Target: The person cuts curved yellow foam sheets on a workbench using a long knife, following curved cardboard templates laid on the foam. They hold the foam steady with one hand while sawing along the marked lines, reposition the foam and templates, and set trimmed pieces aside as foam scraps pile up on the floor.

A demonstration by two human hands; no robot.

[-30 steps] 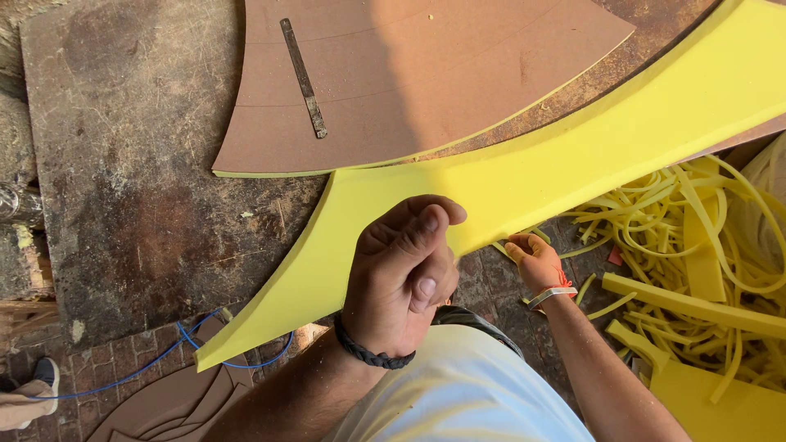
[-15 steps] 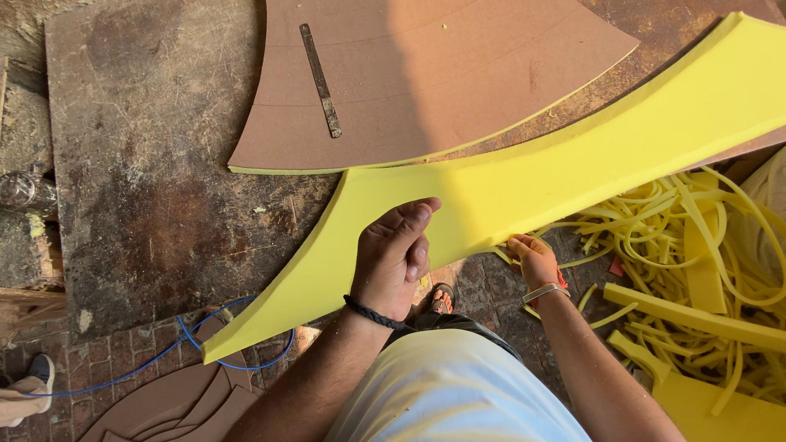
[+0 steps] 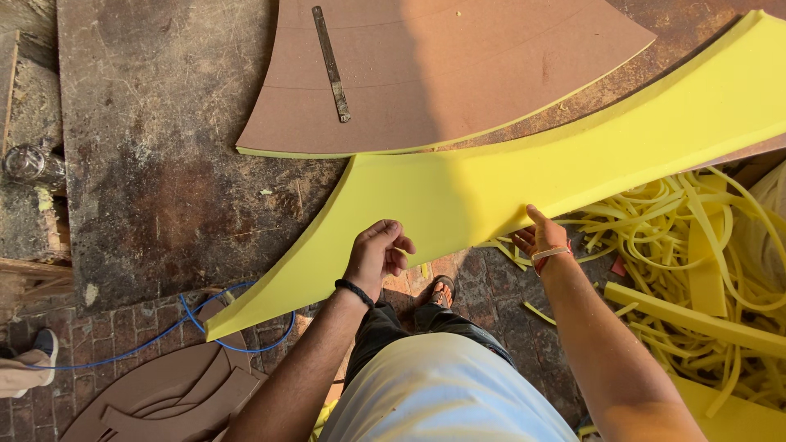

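The foam [image 3: 524, 176] lies half on the worn table [image 3: 164, 164], overhanging toward the person. Left hand [image 3: 378, 255] curls loosely at its edge; right hand [image 3: 540, 237] pinches it lightly. So weakly held, it could sag and slide onto the scraps [image 3: 696, 245].

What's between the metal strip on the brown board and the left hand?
In the head view: from the metal strip, bare brown board down to its yellow-lined edge, then the yellow foam piece, whose near edge the left hand touches.
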